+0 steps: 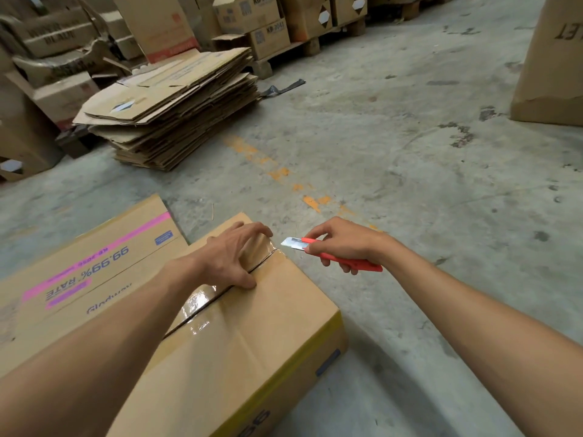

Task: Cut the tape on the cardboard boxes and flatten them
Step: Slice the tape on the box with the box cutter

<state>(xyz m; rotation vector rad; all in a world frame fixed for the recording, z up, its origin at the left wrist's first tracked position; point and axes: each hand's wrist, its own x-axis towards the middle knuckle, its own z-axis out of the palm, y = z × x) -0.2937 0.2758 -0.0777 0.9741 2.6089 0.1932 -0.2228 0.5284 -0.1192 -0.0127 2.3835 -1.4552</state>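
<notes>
A sealed cardboard box (246,351) stands on the concrete floor in front of me, with glossy clear tape (202,299) running along its top seam. My left hand (233,255) lies flat on the far end of the box top, fingers spread over the seam. My right hand (344,244) grips a red utility knife (334,255) just off the box's far right corner. Its bare blade points left toward the taped edge and stops a little short of it.
A second box (79,279) with pink stripes and "99.99% RATE" print lies to the left, touching the first. A stack of flattened cardboard (176,111) sits further back on the left. Stacked boxes on pallets (284,29) line the back, and a tall box (552,64) stands at right.
</notes>
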